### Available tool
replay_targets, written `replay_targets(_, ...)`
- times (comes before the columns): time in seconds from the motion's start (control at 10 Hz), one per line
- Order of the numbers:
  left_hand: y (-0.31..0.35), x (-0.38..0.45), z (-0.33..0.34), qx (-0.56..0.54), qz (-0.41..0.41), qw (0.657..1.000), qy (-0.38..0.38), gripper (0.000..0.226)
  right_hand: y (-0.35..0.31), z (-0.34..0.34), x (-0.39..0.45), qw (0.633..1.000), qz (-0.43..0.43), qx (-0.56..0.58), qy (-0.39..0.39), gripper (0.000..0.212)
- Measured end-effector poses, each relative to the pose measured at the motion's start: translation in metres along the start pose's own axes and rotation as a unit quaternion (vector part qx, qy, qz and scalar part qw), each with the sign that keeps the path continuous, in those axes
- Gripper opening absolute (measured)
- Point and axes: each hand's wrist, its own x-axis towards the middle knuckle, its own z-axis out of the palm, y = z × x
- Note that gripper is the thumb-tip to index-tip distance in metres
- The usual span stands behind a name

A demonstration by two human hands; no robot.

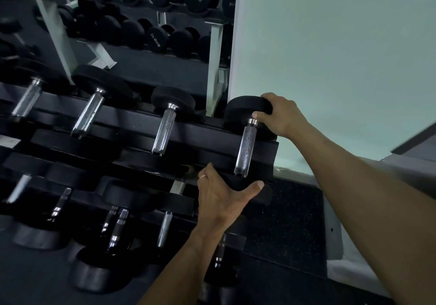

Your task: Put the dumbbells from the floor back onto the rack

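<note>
A black dumbbell with a knurled chrome handle lies across the right end of the top tier of the black rack. My right hand grips its far head from the right side. My left hand cups its near head from below, thumb spread to the right. Three more dumbbells rest on the same tier to the left. Lower tiers hold several dumbbells, mostly in shadow.
A mirror behind the rack reflects more dumbbells and white rack legs. A pale green wall stands to the right. Dark speckled rubber flooring lies beside the rack's right end.
</note>
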Motion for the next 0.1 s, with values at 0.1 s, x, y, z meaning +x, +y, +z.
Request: replay_targets(0.1, -0.0007, -0.0020, -0.0105, -0.011, 0.023, 0.999, -0.021, 0.128, -0.0063, -0.0052, -0.0113, 1.000, -0.007, -0.005, 0.005, 0.075)
